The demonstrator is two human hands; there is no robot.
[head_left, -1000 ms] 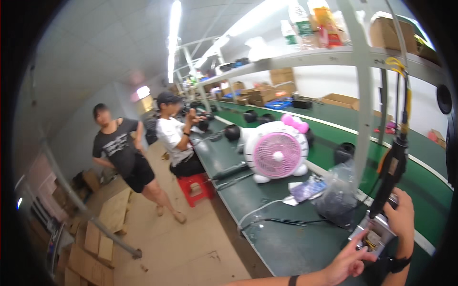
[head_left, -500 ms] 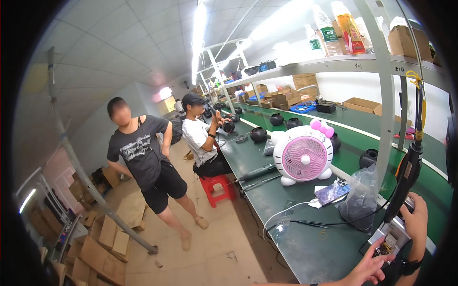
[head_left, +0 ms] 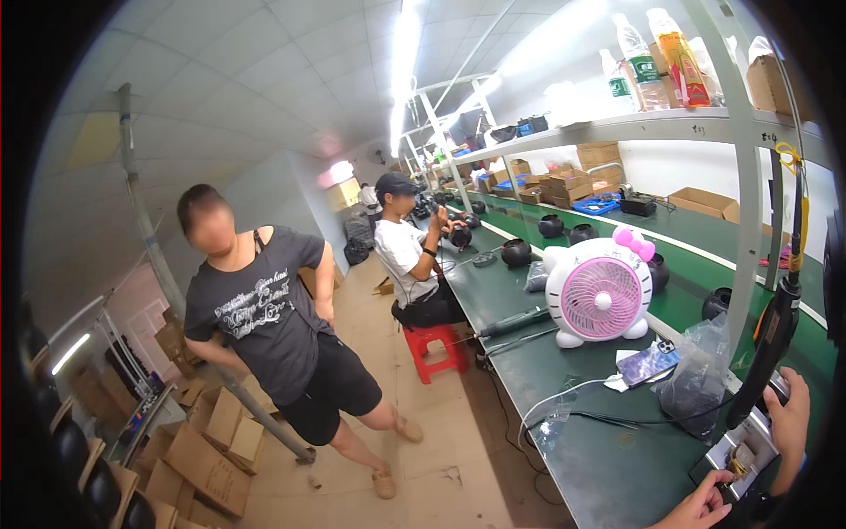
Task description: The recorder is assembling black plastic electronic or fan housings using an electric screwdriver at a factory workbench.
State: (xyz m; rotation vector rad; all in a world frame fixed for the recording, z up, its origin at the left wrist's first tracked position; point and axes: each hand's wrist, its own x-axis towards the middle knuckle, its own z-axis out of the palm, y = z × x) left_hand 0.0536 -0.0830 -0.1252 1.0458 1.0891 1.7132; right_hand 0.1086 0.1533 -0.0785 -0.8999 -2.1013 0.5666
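Observation:
At the lower right, my left hand (head_left: 701, 506) reaches into an open silver metal box (head_left: 760, 441), its index finger stretched toward small brass-coloured pieces (head_left: 742, 460); its thumb is apart from the finger. Behind the box, my right hand (head_left: 790, 418) is closed around a dark rounded part with a silvery edge (head_left: 779, 386); most of that part is hidden. A black electric screwdriver (head_left: 768, 342) hangs from a cord just left of my right hand. Beside it on the bench lies a clear plastic bag (head_left: 696, 375) with grey contents.
A pink-and-white fan (head_left: 603, 295) and a phone (head_left: 648, 363) stand and lie on the green bench (head_left: 586, 458), with cables across it. Black round housings (head_left: 516, 254) line the belt. A person (head_left: 264, 309) stands left; another (head_left: 410, 251) sits on a red stool (head_left: 434, 353).
The view has swung left, so the bench appears farther right. The standing person appears larger and nearer. My left hand's fingers have drawn closer together at the metal box.

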